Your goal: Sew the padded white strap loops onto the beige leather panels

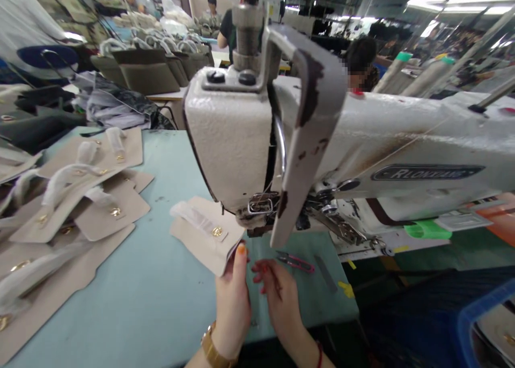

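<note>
Nearest to the camera, at 6 o'clock, are the person's two hands above the pale blue table (153, 303). The left hand (232, 301), with a gold watch (212, 351) on its wrist, is closed on the near corner of a beige piece (201, 239): the thumb presses on top and the other fingers are under it. This beige piece lies flat on the table at 11 o'clock from the hand, with a small gold stud (217, 232) on it, and its far edge goes under the head of the sewing machine (233, 137).

The right hand (281, 298) is just beside the left one, at its 3 o'clock, with fingers half bent and close together; I cannot tell if they pinch something thin. Pink thread snips (296, 261) lie on the table at 1 o'clock from this hand, near but not touching.

At 9 o'clock a heap of similar pieces (80, 207) covers the left side of the table. At 4 o'clock stands a blue bin (466, 319).
</note>
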Tool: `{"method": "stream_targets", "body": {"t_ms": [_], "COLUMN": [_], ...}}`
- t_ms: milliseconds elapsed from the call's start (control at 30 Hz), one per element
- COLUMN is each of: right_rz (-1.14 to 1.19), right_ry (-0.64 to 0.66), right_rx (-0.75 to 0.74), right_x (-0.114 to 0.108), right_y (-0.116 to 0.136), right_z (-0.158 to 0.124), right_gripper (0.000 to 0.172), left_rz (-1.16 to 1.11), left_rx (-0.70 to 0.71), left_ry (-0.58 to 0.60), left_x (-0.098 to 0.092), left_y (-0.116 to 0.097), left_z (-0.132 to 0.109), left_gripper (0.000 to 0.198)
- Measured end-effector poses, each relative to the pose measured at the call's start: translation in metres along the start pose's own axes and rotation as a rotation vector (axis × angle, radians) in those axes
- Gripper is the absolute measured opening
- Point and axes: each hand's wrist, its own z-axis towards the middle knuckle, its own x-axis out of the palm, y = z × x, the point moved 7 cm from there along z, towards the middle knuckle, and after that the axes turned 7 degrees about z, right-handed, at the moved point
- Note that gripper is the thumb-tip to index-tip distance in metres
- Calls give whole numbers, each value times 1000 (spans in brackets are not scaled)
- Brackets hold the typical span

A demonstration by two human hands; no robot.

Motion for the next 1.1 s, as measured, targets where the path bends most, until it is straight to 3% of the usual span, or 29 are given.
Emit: {"method": "stream_targets", "body": {"t_ms": [100, 133, 200, 300, 400, 467, 567, 700, 867, 1100], "right_rz": [121, 152, 172, 102, 51, 51, 67, 107, 89, -38], "right_ry": [-42, -28, 7, -12, -70, -72, -14, 25, 46, 33], "right_rx": [71, 88, 95, 50, 34, 53, 80, 95, 111, 13], "right_x": [3, 8, 23, 42, 52, 53, 51, 42, 35, 20], "right_y": [22, 28, 40, 51, 52, 50, 48, 49, 51, 56], "right_z": [17, 23, 34, 47, 55, 57, 58, 58, 61, 56], "right_gripper": [42, 43, 46, 48, 44, 42, 40, 40, 40, 37], "left_rz": [-32, 38, 303, 638, 793, 860, 940, 1039, 1159, 1297], "left_rx": [2, 40, 237, 640, 834, 869, 974, 1134, 1084, 1037], "left_ry": [-146, -241, -193, 162, 514, 709, 883, 748, 596, 410], "left_x": [-54, -79, -108, -104, -73, -50, -31, -33, -35, -30], "left_y": [30, 33, 18, -26, -62, -79, -97, -112, -115, -124], "left_z": [-9, -6, 15, 66, 109, 121, 109, 83, 62, 51], "left_gripper": [48, 47, 46, 45, 50, 48, 45, 55, 47, 41]}}
